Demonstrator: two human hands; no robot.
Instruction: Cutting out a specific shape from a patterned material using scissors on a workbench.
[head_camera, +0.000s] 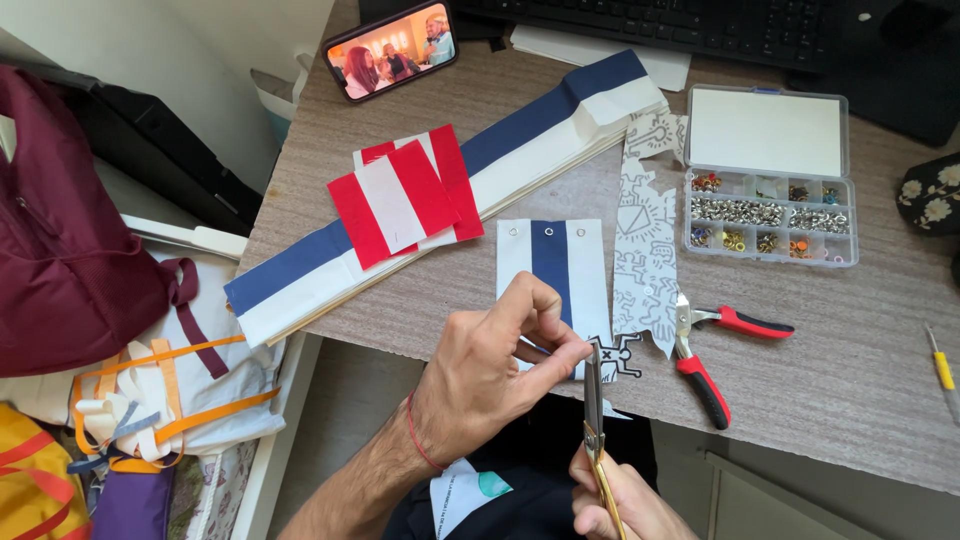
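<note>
Head view — left hand (500, 365) pinches a small black-and-white printed cutout (622, 357) at the bench's near edge, just below a white-and-blue striped piece (553, 262); right hand (615, 495) is closed around gold-handled scissors (594, 405), blades upright at the cutout. Cutting well likely means short snips, turning the paper rather than the blades, fingers clear. Red-handled pliers (705, 365) lie just right — open room sits off the bench edge.
</note>
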